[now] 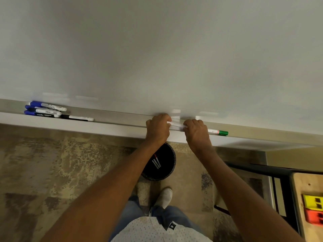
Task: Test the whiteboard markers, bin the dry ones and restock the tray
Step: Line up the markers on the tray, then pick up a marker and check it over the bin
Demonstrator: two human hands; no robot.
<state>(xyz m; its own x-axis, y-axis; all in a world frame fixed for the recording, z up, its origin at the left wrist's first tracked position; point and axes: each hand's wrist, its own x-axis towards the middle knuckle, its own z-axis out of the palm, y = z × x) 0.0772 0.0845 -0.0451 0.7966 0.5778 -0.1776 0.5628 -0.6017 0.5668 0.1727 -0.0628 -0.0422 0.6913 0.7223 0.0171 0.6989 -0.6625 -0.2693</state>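
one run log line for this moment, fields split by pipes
left hand and right hand grip white marker over tray | green-capped marker on tray | bin below holds markers

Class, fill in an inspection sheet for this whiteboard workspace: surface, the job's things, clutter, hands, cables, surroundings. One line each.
Surface: whiteboard shows no marks; tray runs along its lower edge.
Job's things: cluster of blue and black markers lies at the tray's left end; green-capped marker lies on the tray at the right; white marker is held between both hands; black bin on the floor below holds a few markers.
Clutter: nothing seen on the tray besides markers.
Hands: left hand and right hand each grip an end of the white marker, fingers curled.
Cables: nothing seen.
Surroundings: patterned floor; wooden table with yellow and red blocks at the right.
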